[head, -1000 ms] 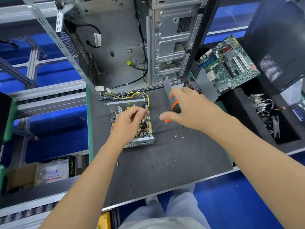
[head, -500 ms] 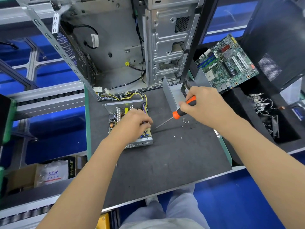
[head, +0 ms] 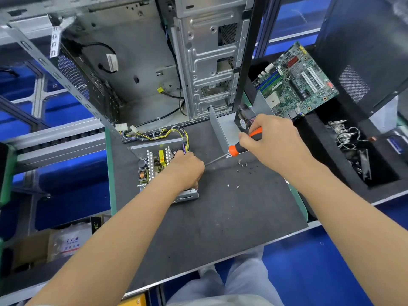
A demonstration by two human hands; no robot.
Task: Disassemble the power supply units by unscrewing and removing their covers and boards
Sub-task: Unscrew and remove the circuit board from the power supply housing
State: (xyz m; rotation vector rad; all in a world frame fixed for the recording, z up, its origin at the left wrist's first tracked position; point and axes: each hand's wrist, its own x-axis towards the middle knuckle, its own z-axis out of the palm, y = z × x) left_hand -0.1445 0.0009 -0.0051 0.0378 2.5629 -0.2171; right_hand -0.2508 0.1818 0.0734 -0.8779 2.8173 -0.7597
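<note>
An opened power supply unit (head: pixel 152 168) lies on the dark work mat (head: pixel 220 217), its circuit board and yellow cables showing. My left hand (head: pixel 187 171) rests on the right part of the board with fingers curled over its edge. My right hand (head: pixel 269 140) grips an orange and black screwdriver (head: pixel 234 151), its shaft pointing left towards my left hand. A removed grey metal cover (head: pixel 217 127) stands behind the screwdriver. Several loose screws (head: pixel 242 166) lie on the mat below my right hand.
An empty computer case (head: pixel 176 62) stands open at the back. A green motherboard (head: pixel 295 80) leans at the right, beside a black bin (head: pixel 357 155) with wires and parts. A cardboard box (head: pixel 44 246) sits lower left. Blue floor lies beyond the mat's edges.
My right hand picked up the screwdriver by the cover and brought its tip left towards the unit. My left hand shifted slightly to the board's right edge.
</note>
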